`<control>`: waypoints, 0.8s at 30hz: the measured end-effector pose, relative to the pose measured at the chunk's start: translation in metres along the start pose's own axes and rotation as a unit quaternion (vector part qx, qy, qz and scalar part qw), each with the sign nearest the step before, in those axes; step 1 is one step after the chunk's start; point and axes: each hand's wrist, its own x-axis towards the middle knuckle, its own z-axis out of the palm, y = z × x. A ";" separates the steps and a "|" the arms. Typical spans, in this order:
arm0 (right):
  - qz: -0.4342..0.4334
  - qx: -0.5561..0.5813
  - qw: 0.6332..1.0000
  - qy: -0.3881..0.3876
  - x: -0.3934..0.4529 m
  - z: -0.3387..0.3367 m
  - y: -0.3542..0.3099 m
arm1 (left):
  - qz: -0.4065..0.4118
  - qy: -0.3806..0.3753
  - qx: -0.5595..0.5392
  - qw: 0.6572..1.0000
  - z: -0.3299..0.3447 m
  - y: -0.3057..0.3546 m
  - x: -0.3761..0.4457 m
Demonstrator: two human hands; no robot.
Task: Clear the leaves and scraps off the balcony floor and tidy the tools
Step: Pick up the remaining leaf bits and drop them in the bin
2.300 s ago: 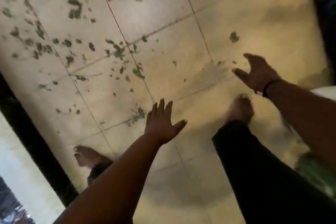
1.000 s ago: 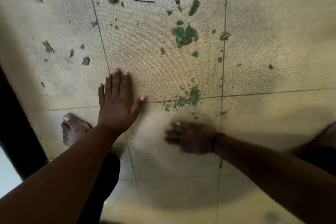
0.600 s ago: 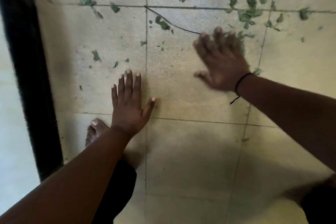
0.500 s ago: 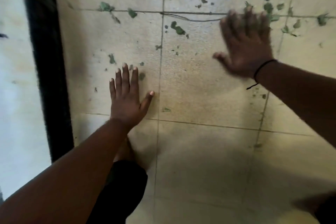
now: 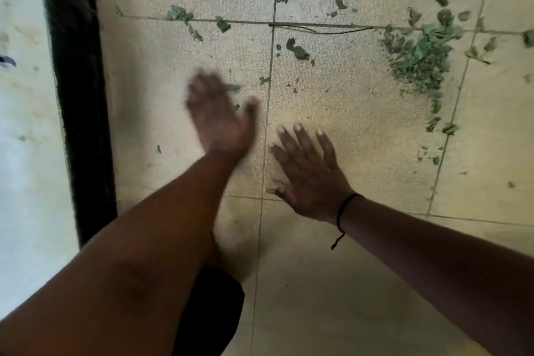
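Note:
Green leaf scraps lie scattered over the pale tiled balcony floor [image 5: 332, 113]. A swept-up heap of leaves [image 5: 420, 52] sits at the upper right, near a tile joint. More loose leaf bits [image 5: 297, 50] lie further up the tiles, and a thin dark twig [image 5: 323, 29] lies along a joint. My left hand [image 5: 218, 118] is flat and blurred with motion, low over the floor, a small leaf at its fingertips. My right hand [image 5: 310, 173] is spread flat with straight fingers just right of it, a black string on the wrist. Neither hand holds anything.
A black strip [image 5: 76, 89] runs down the left side, with a pale surface [image 5: 26, 124] beyond it. My dark trouser leg [image 5: 211, 309] is below the left forearm. No tools are in view.
My right hand has come back from the upper right, leaving a heap of leaves there, and now lies beside the left hand. My left hand has started moving and is blurred.

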 end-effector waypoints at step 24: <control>0.134 -0.031 0.990 -0.021 0.114 -0.036 0.114 | -0.160 0.128 -0.052 0.977 -0.051 -0.085 -0.037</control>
